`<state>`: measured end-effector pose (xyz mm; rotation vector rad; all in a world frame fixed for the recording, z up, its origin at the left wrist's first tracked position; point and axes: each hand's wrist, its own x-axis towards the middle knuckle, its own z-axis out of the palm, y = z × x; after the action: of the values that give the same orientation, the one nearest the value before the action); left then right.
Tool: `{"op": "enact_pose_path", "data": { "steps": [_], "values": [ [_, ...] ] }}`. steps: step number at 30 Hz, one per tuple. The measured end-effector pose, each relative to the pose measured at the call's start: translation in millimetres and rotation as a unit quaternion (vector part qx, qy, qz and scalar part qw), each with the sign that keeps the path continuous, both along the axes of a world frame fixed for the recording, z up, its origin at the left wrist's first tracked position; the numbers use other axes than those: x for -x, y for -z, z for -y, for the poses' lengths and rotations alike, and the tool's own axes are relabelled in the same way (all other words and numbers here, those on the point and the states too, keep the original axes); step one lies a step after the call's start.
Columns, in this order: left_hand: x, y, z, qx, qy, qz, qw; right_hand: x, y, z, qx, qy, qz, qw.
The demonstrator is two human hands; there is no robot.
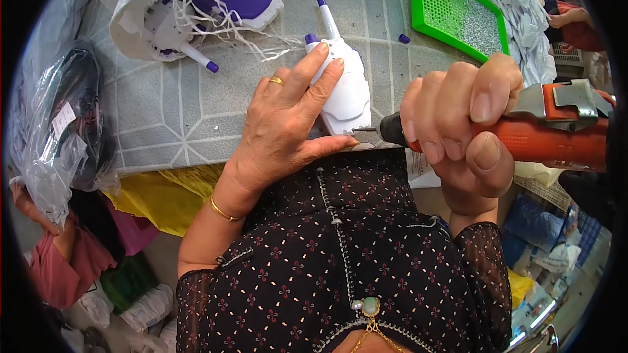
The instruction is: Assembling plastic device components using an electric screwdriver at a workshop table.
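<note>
My left hand [288, 121] lies flat on a white plastic device [345, 88] with purple-tipped prongs, pressing it to the grey patterned table [176, 104]. My right hand [458, 134] is wrapped around an orange electric screwdriver [543, 137] held sideways. Its thin bit points left and touches the near end of the white device. A gold ring and a gold bangle are on my left hand and wrist.
A white sack [190, 6] with several purple-and-white devices lies at the back left. A green tray [454, 10] of small screws sits at the back right, beside a heap of white parts [523, 19]. Clear plastic bags [55, 131] hang at the left table edge.
</note>
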<state>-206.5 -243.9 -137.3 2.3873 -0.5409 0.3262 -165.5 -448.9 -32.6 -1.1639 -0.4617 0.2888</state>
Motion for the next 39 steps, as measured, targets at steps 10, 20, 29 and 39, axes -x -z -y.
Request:
{"op": "enact_pose_path", "data": {
  "steps": [10,20,29,39],
  "values": [
    [-2,-1,-1,0.006,-0.001,-0.007,1.0,-4,7,2,-0.024,-0.011,0.007,1.0],
    [-2,8,4,0.016,0.006,0.043,0.999,1,12,11,-0.018,-0.008,0.015,1.0],
    [-7,6,1,-0.003,0.003,0.059,0.998,5,12,-2,0.036,-0.005,0.129,0.991],
    [-7,-1,-3,0.016,0.019,0.059,0.998,-11,21,-4,0.01,-0.019,0.114,0.993]
  ]
}}
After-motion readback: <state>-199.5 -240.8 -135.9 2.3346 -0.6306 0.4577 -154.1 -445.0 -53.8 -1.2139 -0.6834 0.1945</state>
